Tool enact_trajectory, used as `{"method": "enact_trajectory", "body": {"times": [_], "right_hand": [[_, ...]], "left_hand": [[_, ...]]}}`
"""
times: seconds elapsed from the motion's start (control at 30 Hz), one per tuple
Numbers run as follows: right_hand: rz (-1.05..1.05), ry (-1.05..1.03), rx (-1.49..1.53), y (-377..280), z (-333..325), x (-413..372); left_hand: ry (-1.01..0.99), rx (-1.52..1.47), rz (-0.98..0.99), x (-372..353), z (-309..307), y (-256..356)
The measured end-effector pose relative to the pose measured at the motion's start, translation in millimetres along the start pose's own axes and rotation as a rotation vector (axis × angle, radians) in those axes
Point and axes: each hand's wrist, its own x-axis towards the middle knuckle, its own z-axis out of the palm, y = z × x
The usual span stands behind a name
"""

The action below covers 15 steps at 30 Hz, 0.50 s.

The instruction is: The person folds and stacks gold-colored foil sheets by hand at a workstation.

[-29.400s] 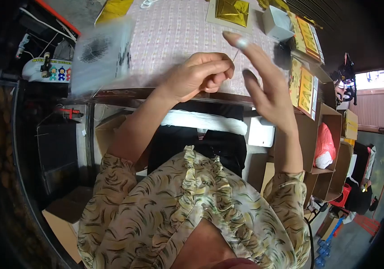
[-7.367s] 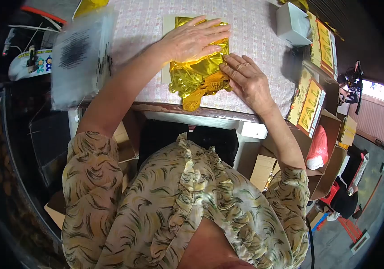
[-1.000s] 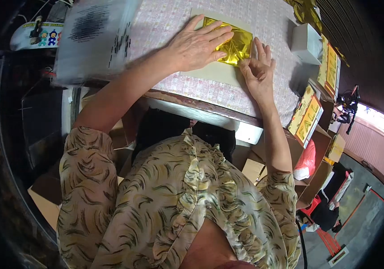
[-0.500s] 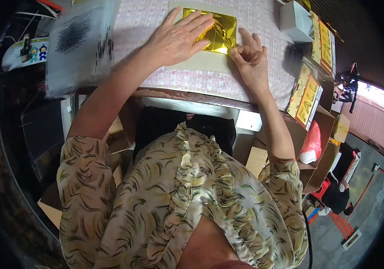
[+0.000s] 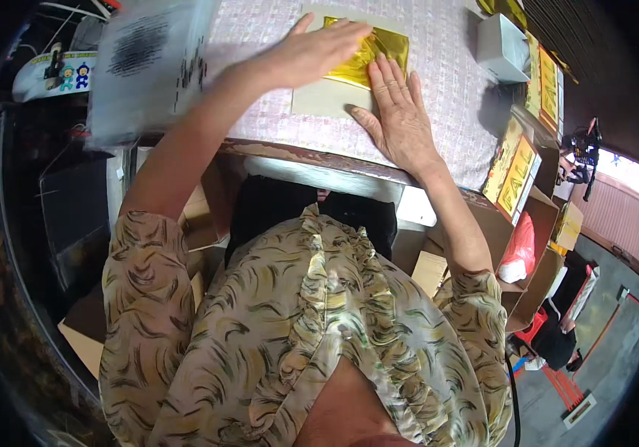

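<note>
A shiny gold foil sheet [image 5: 391, 46] lies on a piece of beige paper or card [image 5: 319, 100] on the table [image 5: 260, 123] in front of me. Across the foil's upper left part reaches my left hand [image 5: 323, 51], fingers stretched out and slightly blurred. My right hand [image 5: 403, 123] rests palm down, its fingertips on the foil's lower right part. Its thumb is spread out over the card's right edge. Both hands hide some of the foil, which looks wrinkled between them.
Clear plastic sheets or bags with dark print [image 5: 140, 67] lie at the table's left. A white box [image 5: 502, 46] stands back right, near yellow printed boxes [image 5: 517, 175]. Cardboard cartons [image 5: 532, 298] and a red plastic bag [image 5: 519, 249] sit below right. Farther off, a person [image 5: 550, 335] shows at the right.
My right hand has gone from a pinch at the foil's lower right corner to lying flat on the foil. My left hand has lifted slightly and blurs. The view has shifted a little.
</note>
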Motion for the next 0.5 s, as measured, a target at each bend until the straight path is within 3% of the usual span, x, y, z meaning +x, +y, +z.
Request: {"method": "enact_trajectory", "body": {"times": [0.03, 0.07, 0.17, 0.2, 0.27, 0.4, 0.5], "right_hand": [[0.005, -0.002, -0.002, -0.5, -0.3, 0.7], [0.011, -0.007, -0.004, -1.4, -0.2, 0.5], [0.009, -0.004, 0.011, -1.2, -0.3, -0.9], [0.012, 0.0, 0.03, -0.9, -1.1, 0.6], [0.006, -0.001, 0.022, -1.2, -3.1, 1.1], [-0.001, -0.002, 0.005, -1.3, -3.8, 0.3], [-0.001, 0.012, 0.056, 1.5, -2.8, -0.1]], "left_hand": [[-0.037, -0.317, -0.089, 4.8, -11.6, -4.6], [-0.035, -0.311, -0.094, 5.0, -26.4, -7.2], [0.494, -0.437, 0.132, 4.3, -65.4, 4.2], [0.498, -0.431, 0.135, 3.2, -60.1, -1.6], [0.106, -0.038, 0.094, -6.4, -37.0, -17.0], [0.106, 0.308, 0.127, -11.2, -8.4, 9.1], [0.008, 0.354, 0.133, -14.9, -5.2, 6.3]]}}
